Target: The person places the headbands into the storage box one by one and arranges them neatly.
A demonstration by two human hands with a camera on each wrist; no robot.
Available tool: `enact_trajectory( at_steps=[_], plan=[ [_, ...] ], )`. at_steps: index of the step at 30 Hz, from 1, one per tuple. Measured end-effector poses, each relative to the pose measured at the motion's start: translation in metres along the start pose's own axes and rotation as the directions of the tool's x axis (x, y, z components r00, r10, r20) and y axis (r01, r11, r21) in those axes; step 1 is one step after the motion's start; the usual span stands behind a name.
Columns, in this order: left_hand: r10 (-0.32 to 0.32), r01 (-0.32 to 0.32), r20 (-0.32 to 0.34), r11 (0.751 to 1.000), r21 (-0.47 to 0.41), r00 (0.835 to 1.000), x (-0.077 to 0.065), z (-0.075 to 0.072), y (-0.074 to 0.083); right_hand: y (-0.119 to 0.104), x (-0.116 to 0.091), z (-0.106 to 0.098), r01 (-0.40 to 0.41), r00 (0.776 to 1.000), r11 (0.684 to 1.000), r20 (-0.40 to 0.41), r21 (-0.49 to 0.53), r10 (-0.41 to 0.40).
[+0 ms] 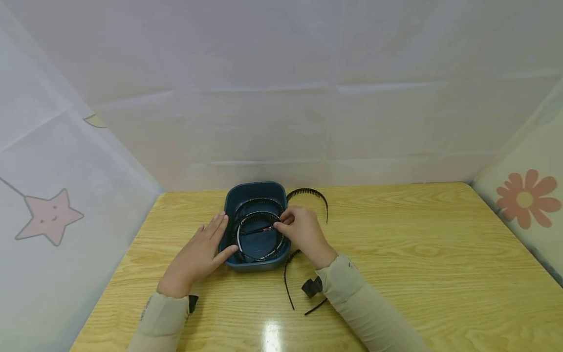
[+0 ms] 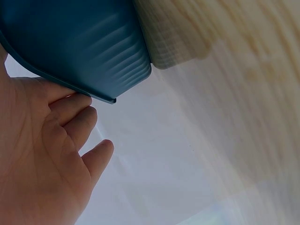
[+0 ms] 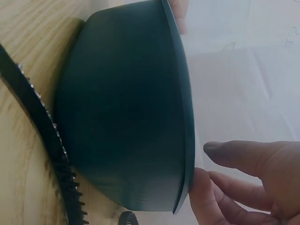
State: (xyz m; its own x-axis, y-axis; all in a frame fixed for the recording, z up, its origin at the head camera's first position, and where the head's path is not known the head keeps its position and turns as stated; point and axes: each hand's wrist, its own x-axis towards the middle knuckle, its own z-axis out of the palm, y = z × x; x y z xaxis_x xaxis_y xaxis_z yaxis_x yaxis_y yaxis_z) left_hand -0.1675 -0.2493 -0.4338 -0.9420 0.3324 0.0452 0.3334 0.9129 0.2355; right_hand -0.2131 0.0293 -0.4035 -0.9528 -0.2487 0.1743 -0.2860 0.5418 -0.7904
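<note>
A dark blue plastic bin (image 1: 257, 267) holds several thin black headbands (image 1: 259, 213), some with comb teeth; one shows a whitish stretch (image 1: 239, 238), and a small reddish piece (image 1: 267, 229) lies among them. My left hand (image 1: 198, 256) rests on the bin's left rim, fingers straight and thumb spread toward the near corner. Over the right rim is my right hand (image 1: 305, 234), its fingertips at the edge beside the headbands. In the right wrist view a gap shows between its thumb (image 3: 232, 152) and fingers, with nothing seen between them.
On the wooden table (image 1: 418, 244), one black toothed headband (image 1: 308, 190) lies behind the bin to the right. Another headband (image 1: 287, 281) lies in front, partly hidden under my right wrist. Pale sheeting (image 1: 281, 122) closes off the back and sides.
</note>
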Motion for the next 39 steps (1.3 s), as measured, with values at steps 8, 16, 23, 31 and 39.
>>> enact_trajectory(
  at_steps=[8,16,23,31,39],
  plan=[
    [0.001,-0.001,-0.003,1.0,0.001,1.0,0.0,0.0,0.0,0.009,0.0,-0.01,0.011,1.0,1.0,-0.016,0.0,-0.011],
    [0.002,-0.002,-0.007,1.0,-0.004,1.0,0.0,0.003,-0.002,0.031,0.006,-0.031,0.031,0.999,0.999,-0.044,0.011,-0.03],
    [0.009,-0.009,-0.014,1.0,0.0,1.0,0.0,0.002,-0.002,0.051,0.013,-0.055,-0.05,0.997,0.999,-0.062,0.013,0.051],
    [0.005,-0.005,-0.01,1.0,0.007,1.0,-0.001,-0.001,-0.003,0.082,0.018,-0.065,-0.123,0.984,0.992,-0.128,0.014,0.124],
    [0.007,-0.007,-0.006,1.0,-0.011,1.0,-0.003,-0.001,-0.001,0.104,0.023,-0.068,-0.282,0.955,0.959,-0.089,0.009,0.282]
  ],
)
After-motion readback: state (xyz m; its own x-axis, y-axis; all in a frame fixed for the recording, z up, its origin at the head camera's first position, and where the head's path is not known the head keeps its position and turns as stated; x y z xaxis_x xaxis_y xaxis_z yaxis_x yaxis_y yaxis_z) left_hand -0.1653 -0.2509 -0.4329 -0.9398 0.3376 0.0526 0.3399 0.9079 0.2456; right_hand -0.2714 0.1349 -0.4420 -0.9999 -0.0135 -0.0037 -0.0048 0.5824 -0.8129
